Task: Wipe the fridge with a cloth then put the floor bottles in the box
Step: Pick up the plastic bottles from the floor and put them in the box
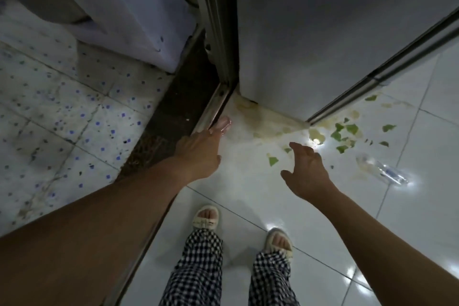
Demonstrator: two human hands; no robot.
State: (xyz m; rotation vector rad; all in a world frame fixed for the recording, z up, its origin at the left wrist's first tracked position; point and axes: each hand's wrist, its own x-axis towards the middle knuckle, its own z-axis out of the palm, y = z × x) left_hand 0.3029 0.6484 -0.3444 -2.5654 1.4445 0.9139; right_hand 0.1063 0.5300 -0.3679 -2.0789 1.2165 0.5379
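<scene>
The white fridge (323, 32) stands at the upper right, with yellowish stains on the floor at its base. A small pinkish bottle (225, 122) lies on the floor by the metal door track (216, 104), near the fridge's left corner. My left hand (200, 150) stretches to it, its extended fingertips touching the bottle's near end. My right hand (306, 169) hovers over the white tiles with fingers spread and holds nothing. A clear plastic bottle (382, 172) lies on its side on the floor, to the right of that hand. No cloth or box is in view.
Green scraps (345, 131) are scattered on the glossy tiles in front of the fridge. A white appliance (129, 7) stands at the upper left on speckled tiles, beyond a dark threshold strip (169, 117). My feet in sandals (206, 217) are at the bottom centre.
</scene>
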